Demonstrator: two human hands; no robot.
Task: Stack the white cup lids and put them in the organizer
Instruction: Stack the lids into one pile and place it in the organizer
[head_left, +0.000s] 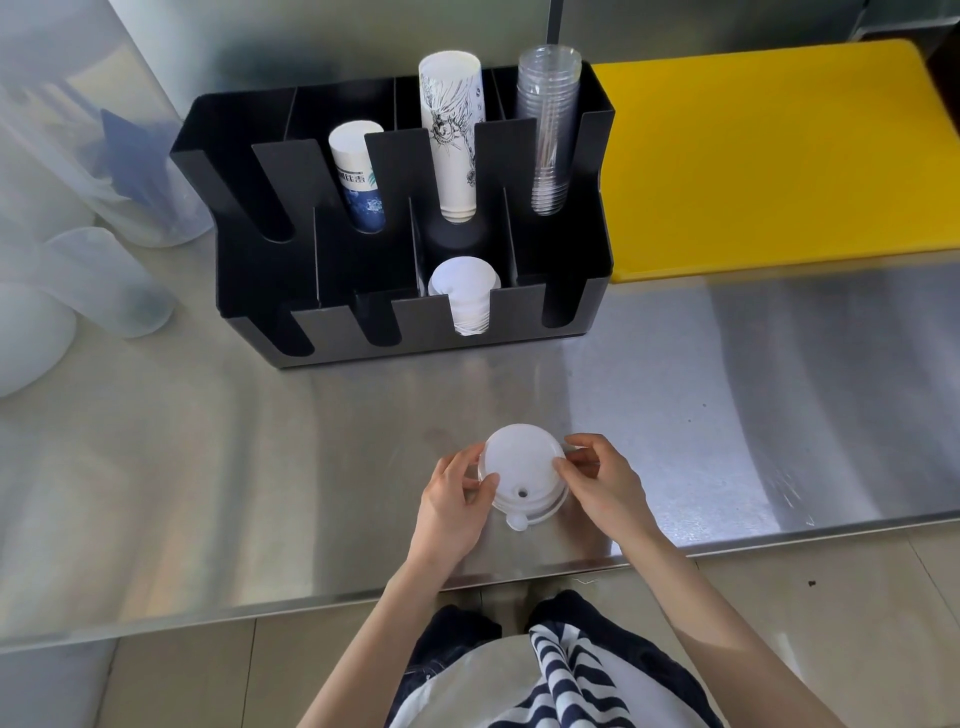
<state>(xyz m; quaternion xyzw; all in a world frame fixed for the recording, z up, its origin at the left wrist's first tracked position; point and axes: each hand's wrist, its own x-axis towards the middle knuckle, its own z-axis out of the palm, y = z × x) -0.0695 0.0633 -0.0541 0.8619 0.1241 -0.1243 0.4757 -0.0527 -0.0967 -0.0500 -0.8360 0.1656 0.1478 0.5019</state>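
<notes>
Stacking step, by the look of it: white cup lids (522, 475) gathered in a small pile low over the near edge of the desk (727, 415). Left hand (454, 493) pinching the pile's left rim, fingers curled, wrist bent in. Right hand (605, 483) gripping the right rim likewise. Next, probably: square the rims, then carry far to the black organizer (571, 306), into a free slot.

Bare worktop (363, 441) between hands and organizer (561, 306): clear path. Front slots mostly open; one holds a lid stack (465, 296). Translucent containers (88, 291) crowd the left, yellow board (769, 161) right.
</notes>
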